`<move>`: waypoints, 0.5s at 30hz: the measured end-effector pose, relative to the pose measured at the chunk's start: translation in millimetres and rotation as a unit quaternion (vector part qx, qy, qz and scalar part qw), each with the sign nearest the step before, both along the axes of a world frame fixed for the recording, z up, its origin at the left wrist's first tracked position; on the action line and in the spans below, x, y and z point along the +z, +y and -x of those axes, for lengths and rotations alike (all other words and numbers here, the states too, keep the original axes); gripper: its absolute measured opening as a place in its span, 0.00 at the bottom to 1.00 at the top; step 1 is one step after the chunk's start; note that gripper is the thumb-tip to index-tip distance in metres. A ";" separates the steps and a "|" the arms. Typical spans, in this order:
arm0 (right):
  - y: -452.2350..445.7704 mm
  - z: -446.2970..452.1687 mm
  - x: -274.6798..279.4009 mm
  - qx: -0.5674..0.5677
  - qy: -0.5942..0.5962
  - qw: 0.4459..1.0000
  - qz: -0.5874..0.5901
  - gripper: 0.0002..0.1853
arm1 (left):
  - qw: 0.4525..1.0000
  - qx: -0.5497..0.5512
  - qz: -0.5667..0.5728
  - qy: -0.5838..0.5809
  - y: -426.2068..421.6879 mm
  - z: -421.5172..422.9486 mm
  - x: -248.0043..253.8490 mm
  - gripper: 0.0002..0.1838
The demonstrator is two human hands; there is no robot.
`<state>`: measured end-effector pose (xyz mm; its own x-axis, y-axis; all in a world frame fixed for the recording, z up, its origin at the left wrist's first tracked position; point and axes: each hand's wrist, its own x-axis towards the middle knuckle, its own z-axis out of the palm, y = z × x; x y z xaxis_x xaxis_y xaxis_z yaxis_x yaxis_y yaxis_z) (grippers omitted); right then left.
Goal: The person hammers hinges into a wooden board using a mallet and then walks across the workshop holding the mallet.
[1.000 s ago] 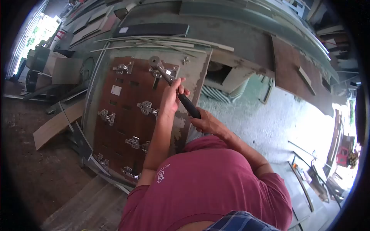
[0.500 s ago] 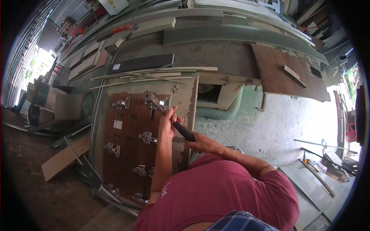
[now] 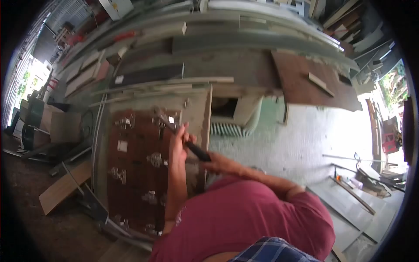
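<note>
A hammer with a black grip lies slantwise across my two hands, its head over the upper hinge of a brown panel. My right hand is wrapped round the lower end of the grip. Farther up, my left hand is closed around the shaft, fingers partly curled. Beneath the hammer, the brown panel carries several metal cabinet hinges and a white label. Motion blur hides whether the head touches the hinge.
The panel rests on a worn worktable. Thin strips and a dark board lie beyond it. A ribbed hose runs beside the table on the right. A brown sheet is at the upper right, and an offcut leans at the left.
The whole view has shifted slightly left and blurred. The hammer head has dropped a little towards the upper hinge. Both hands keep their hold on the hammer.
</note>
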<state>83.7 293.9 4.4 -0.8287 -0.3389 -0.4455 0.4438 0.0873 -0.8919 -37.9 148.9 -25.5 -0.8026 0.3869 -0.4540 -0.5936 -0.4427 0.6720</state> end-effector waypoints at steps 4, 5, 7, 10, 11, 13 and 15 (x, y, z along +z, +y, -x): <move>-0.4 7.9 -2.2 0.002 0.032 0.999 -0.018 0.19 | 1.000 0.003 0.013 -0.004 0.6 10.5 0.0 0.16; -1.2 8.3 -7.7 0.017 0.014 1.000 -0.021 0.20 | 1.000 -0.007 -0.005 -0.002 -1.2 13.1 -4.6 0.16; 5.5 12.9 -1.1 0.025 -0.003 0.999 -0.030 0.20 | 1.000 -0.015 0.003 0.005 -1.7 11.6 1.0 0.16; 3.7 4.4 14.4 0.014 -0.007 0.999 -0.033 0.22 | 1.000 -0.015 -0.009 0.012 0.9 11.5 5.5 0.16; 5.0 4.9 16.0 0.012 -0.008 0.999 -0.031 0.22 | 1.000 -0.016 -0.013 0.015 1.0 12.3 4.3 0.16; 6.6 6.6 19.6 0.033 -0.008 0.999 -0.016 0.22 | 1.000 -0.012 -0.009 0.009 -2.2 9.1 0.9 0.16; 6.0 7.2 19.4 0.033 -0.009 0.999 -0.026 0.22 | 1.000 -0.011 -0.011 0.002 -1.0 11.3 1.3 0.16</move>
